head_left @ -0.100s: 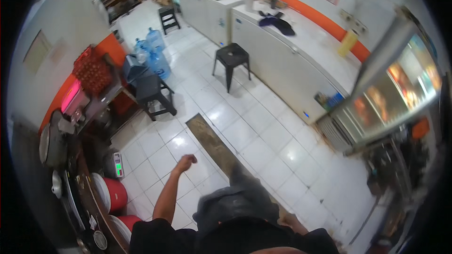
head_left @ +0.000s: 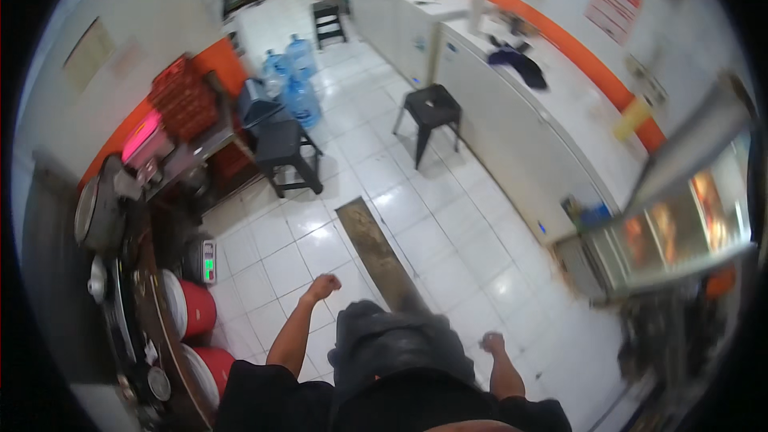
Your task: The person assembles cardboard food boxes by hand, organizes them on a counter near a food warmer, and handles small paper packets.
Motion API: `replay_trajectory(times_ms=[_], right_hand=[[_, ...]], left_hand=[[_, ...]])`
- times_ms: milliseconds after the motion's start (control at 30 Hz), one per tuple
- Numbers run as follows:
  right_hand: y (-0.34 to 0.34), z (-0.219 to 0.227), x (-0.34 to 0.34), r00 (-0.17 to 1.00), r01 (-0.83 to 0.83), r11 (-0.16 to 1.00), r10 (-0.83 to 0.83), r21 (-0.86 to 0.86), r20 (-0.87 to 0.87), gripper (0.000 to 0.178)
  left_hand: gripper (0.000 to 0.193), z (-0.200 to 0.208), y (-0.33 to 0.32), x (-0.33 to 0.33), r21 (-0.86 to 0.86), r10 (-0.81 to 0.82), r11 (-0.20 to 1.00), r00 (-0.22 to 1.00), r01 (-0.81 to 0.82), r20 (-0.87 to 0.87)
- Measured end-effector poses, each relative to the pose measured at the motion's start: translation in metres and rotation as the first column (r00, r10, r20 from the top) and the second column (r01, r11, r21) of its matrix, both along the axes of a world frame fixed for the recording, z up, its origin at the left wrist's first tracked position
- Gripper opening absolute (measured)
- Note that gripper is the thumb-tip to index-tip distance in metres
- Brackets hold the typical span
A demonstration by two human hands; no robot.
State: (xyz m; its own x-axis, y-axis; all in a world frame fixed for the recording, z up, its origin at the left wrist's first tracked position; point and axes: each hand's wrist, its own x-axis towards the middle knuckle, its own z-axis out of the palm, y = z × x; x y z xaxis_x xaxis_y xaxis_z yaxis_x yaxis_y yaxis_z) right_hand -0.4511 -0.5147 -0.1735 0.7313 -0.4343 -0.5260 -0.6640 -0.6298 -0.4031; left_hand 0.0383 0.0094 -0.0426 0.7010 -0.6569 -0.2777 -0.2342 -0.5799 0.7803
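Observation:
Over the white tiled floor [head_left: 264, 260], my left hand [head_left: 323, 286] hangs ahead of my body with its fingers loosely curled in and nothing seen in them. It is nearest to the brown strip [head_left: 372, 244] set in the tiles, without touching it. On the other side, my right hand [head_left: 494, 342] is held low, its fingers also curled, and no object shows in it. Between both arms are my dark clothes [head_left: 400, 344]. Neither hand touches anything.
Red-and-white buckets [head_left: 196, 306] and a lit scale [head_left: 204, 262] stand at left by a counter. Black stools [head_left: 433, 106], large blue water bottles [head_left: 302, 102] and a plastic stool [head_left: 290, 156] stand ahead. White chest freezers [head_left: 500, 100] and a glass display case [head_left: 664, 232] line the right.
My right hand has swung forward and out from beside my body. My left hand has drawn slightly back. The room has shifted rightward in view as my head turned left.

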Motion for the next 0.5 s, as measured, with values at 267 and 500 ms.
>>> replay_trajectory(times_ms=[267,500], right_hand=[[-0.105,0.117,0.669,0.810,-0.057,0.794,-0.318,0.606,0.493,0.027],[-0.176,0.009,0.850,0.444,-0.411,0.659,0.748,-0.630,0.494,0.041]], left_hand=[[0.016,-0.045,0.138,-0.007,0.505,0.717,0.697,0.481,-0.510,-0.504],[0.039,-0.025,0.070,0.184,0.803,0.869,0.495,0.183,-0.332,-0.460]])
